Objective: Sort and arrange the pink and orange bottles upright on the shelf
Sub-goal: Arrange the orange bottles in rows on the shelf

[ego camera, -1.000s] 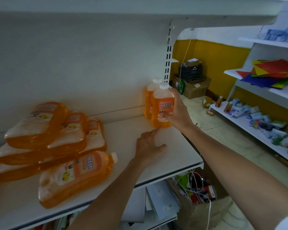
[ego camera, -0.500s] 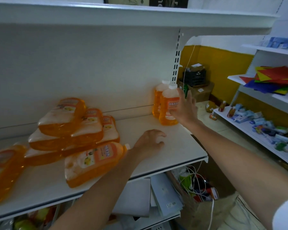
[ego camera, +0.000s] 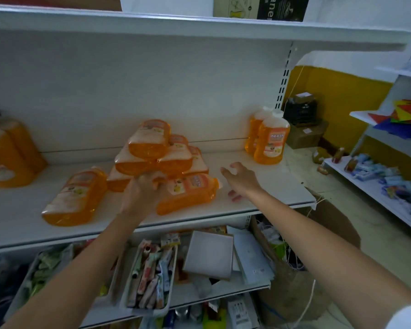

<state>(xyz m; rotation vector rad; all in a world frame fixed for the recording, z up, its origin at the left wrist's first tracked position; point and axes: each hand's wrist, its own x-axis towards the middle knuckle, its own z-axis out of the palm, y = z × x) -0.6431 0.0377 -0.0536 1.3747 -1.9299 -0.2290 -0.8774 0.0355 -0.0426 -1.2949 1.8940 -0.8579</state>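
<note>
Two transparent orange plastic bottles with white caps stand upright at the right end of the white metal shelf, close together by its slotted post. The others have not been stood up. A heap of matching orange bottles lies flat mid-shelf. One lying bottle is in front of the heap with its cap to the right, and another flat bottle lies further left.

The left hand is at the foot of the heap with its fingers against a bottle, but blur stops me telling whether it grips. The right hand hovers spread and empty, just beside the front bottle's cap.

I'd judge this to be the fetching of the next bottle. That calls for a firm hold, a lift that doesn't topple the heap, and standing the bottle beside the upright pair. I see no pink bottles.

On the shelf below sits a white tray of tubes. Beyond the shelving are a yellow wall and cardboard boxes.
</note>
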